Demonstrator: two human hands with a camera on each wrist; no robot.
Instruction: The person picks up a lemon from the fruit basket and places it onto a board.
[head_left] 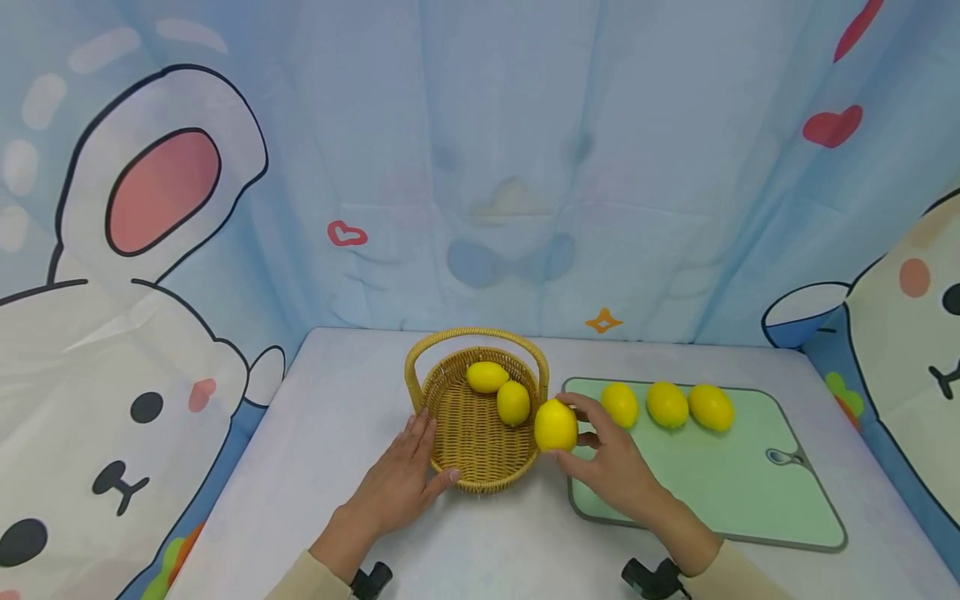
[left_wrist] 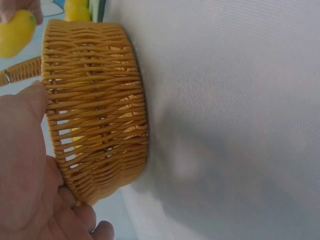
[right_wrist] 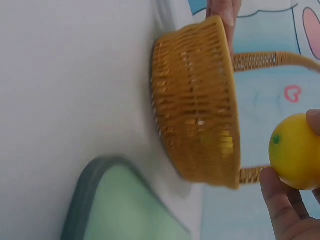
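A lemon is pinched between the thumb and fingertips of my right hand, raised by the right rim of a wicker basket. In the right wrist view this lemon shows a green spot at its end, above the rim's level. My left hand rests against the basket's left side, fingers extended along it and thumb at the front rim. The left wrist view has that hand touching the woven wall. Inside the basket lie two lemons, one at the back and one to the right.
Right of the basket lies a pale green cutting board with a dark rim. Three lemons sit in a row along its back: left, middle, right. The basket's handle arches up. A printed curtain hangs behind the white table.
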